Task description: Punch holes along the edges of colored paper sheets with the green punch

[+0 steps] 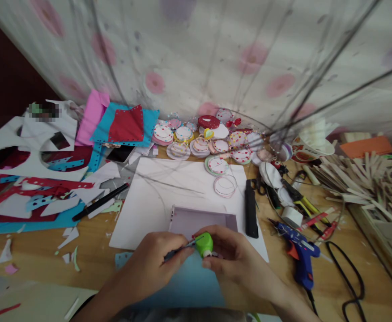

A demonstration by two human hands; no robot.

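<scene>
Pinching slim tool (191, 244) with fingers of left hand (159, 255), green piece (204, 243) with those of right hand (232, 251), at near edge of white sheet (149, 188). Note decorated discs (238, 139) along far edge, probably done; judge green piece unfinished.

The green piece (204, 241) looks like smooth plastic, the white sheet (142, 201) matt paper, the tabletop (95, 250) wood.
</scene>
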